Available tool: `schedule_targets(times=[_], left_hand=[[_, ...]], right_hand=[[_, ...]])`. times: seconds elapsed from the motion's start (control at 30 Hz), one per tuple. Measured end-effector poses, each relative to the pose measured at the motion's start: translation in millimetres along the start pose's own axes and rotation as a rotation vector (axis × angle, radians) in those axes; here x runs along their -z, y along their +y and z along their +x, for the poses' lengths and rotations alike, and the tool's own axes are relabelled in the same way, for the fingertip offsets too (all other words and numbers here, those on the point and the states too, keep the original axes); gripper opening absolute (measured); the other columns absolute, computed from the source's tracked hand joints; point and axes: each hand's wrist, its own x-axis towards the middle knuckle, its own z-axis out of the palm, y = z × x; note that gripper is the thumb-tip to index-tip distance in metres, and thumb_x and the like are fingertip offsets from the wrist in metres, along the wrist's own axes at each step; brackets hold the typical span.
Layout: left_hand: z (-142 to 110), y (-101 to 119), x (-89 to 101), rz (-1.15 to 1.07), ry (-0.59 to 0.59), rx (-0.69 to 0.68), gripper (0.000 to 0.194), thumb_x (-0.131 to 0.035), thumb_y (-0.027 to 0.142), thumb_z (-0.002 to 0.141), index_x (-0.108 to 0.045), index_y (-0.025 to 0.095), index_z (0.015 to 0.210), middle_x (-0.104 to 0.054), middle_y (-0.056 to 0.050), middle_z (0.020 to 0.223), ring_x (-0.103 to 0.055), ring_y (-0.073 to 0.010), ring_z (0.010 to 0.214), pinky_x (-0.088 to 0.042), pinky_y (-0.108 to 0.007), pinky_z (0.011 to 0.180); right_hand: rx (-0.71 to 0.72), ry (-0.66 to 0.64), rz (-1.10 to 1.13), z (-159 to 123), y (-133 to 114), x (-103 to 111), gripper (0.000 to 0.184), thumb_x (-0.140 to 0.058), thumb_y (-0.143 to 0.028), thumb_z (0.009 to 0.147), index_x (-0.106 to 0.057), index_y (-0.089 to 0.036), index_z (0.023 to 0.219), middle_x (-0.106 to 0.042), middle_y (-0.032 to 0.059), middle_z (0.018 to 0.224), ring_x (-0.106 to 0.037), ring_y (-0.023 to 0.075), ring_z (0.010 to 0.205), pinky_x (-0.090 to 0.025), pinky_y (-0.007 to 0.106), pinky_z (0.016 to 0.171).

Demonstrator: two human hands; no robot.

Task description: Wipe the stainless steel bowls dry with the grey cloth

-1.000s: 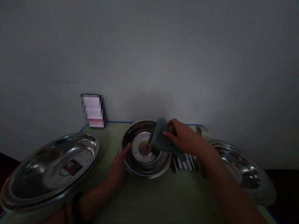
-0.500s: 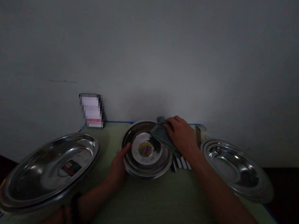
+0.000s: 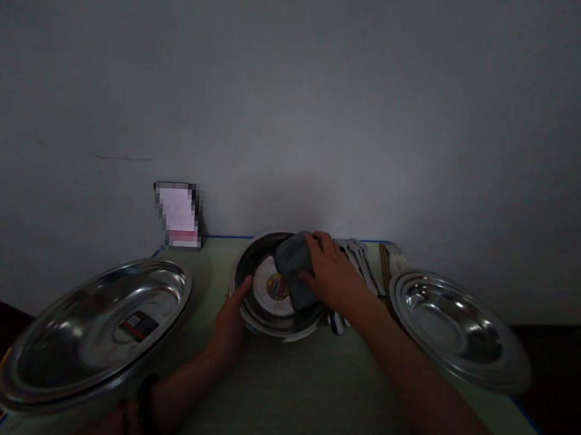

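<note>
A round stainless-steel bowl [image 3: 278, 324] is placed at the middle of the far part of the light green table [image 3: 286, 392], near the wall [image 3: 325, 115]. Its left rim is grasped by the left hand [image 3: 231, 325]: the thumb is laid over the edge, while the other fingers are mostly hidden. By the right hand [image 3: 333, 275] a folded grey cloth [image 3: 295, 270] is gripped, and it is held over the right part of the bowl's inside. Whether the metal is pressed by the cloth cannot be told. On the bowl's bottom a yellow and red sticker [image 3: 273, 285] is seen, partly covered by the cloth.

To the right of the bowl, metal cutlery [image 3: 363, 267] is laid, partly hidden by the right hand. Farther right, an oval metal dish [image 3: 450, 323] is set (its outer edge is blurred). On the left, a large oval metal platter [image 3: 80, 336] with 1 black and red label [image 3: 138, 326] is seen. Behind it, a smartphone [image 3: 179, 215] is leaned against the wall, its screen pixelated.
</note>
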Motion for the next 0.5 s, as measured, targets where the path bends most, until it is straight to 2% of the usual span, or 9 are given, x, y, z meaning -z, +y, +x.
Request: schedule_targets(times=[0.07, 0.13, 0.2, 0.27, 0.4, 0.5], left_hand=[[-4.1, 2.2, -0.7, 0.079, 0.068, -0.049, 0.014, -0.067, 0.024, 0.077, -0.07, 0.021, 0.09, -0.076, -0.005, 0.096, -0.057, -0.0267, 0.12, -0.042, -0.037, 0.105], [-6.3, 4.4, -2.1, 0.126, 0.09, -0.08, 0.008, -0.068, 0.02, 0.075, -0.07, 0.022, 0.083, -0.075, -0.005, 0.097, -0.054, -0.0264, 0.124, -0.04, -0.035, 0.107], [-6.1, 5.9, -4.3, 0.113, 0.084, -0.054, 0.005, -0.067, 0.019, 0.076, -0.069, 0.022, 0.08, -0.075, -0.006, 0.096, -0.054, -0.0264, 0.124, -0.041, -0.035, 0.106], [-4.8, 6.6, -6.7, 0.065, 0.071, -0.007, 0.007, -0.064, 0.022, 0.079, -0.069, 0.02, 0.084, -0.076, -0.006, 0.094, -0.056, -0.0265, 0.122, -0.044, -0.037, 0.104], [-6.3, 8.2, -8.8, -0.001, 0.059, 0.008, 0.013, -0.061, 0.024, 0.082, -0.068, 0.02, 0.092, -0.076, -0.007, 0.096, -0.057, -0.0251, 0.12, -0.045, -0.036, 0.102], [-10.8, 10.0, -5.8, -0.041, -0.003, 0.005, 0.022, -0.066, 0.021, 0.077, -0.067, 0.022, 0.1, -0.075, -0.007, 0.102, -0.055, -0.0244, 0.123, -0.045, -0.034, 0.103]], right_hand=[[-0.003, -0.01, -0.056, -2.1, 3.6, -4.7, 0.06, -0.056, -0.015, 0.083, -0.037, -0.005, 0.139, -0.045, 0.0219, 0.138, -0.048, 0.0328, 0.124, -0.041, 0.046, 0.104], [-0.002, 0.018, -0.122, -3.3, 7.6, -5.7, 0.053, -0.047, -0.01, 0.086, -0.04, -0.007, 0.138, -0.046, 0.0215, 0.139, -0.045, 0.0341, 0.127, -0.036, 0.051, 0.106], [-0.006, 0.078, -0.166, -2.8, 8.1, -3.9, 0.05, -0.04, -0.007, 0.087, -0.044, -0.01, 0.136, -0.044, 0.0203, 0.141, -0.041, 0.0348, 0.13, -0.031, 0.056, 0.108], [-0.022, 0.131, -0.15, -1.0, 3.4, -2.0, 0.048, -0.036, -0.007, 0.088, -0.046, -0.009, 0.135, -0.043, 0.0205, 0.142, -0.041, 0.0339, 0.13, -0.033, 0.054, 0.108], [-0.069, 0.133, -0.043, 1.8, -10.7, -10.0, 0.049, -0.043, -0.018, 0.09, -0.04, -0.002, 0.137, -0.046, 0.0249, 0.138, -0.045, 0.034, 0.127, -0.04, 0.048, 0.104], [-0.118, 0.128, 0.01, 1.3, -13.0, -23.1, 0.066, -0.057, -0.022, 0.085, -0.029, -0.003, 0.142, -0.04, 0.0268, 0.142, -0.041, 0.0357, 0.131, -0.039, 0.049, 0.105]])
